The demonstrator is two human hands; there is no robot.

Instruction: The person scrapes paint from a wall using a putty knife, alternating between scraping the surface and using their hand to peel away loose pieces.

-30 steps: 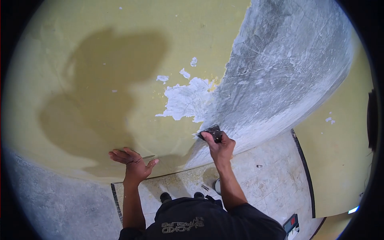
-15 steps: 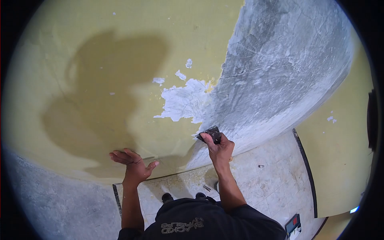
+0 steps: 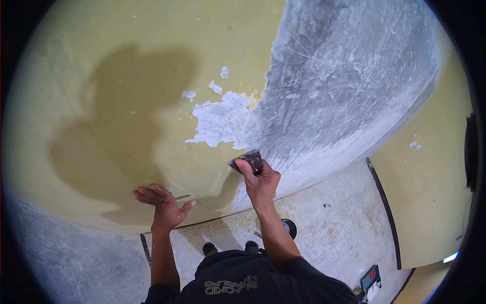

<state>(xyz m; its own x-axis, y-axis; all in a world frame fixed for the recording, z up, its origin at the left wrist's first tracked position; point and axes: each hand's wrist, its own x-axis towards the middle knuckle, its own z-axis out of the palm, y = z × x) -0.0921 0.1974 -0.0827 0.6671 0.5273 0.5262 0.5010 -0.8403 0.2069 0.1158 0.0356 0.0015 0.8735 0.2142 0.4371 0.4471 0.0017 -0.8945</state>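
The right hand is clamped on a small dark sanding block (partly hidden by the fingers), pressed to the yellow painted wall at the edge of the bare grey plaster patch. The left hand lies spread, flat on the wall. Shirt lettering appears inverted, unreadable.

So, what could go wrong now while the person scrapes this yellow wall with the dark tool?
The scraper sits at the paint edge, close to the right hand; a slip might graze knuckles on the rough bare wall. The left hand leans flat on the yellow paint, and flakes on the floor may be slippery.
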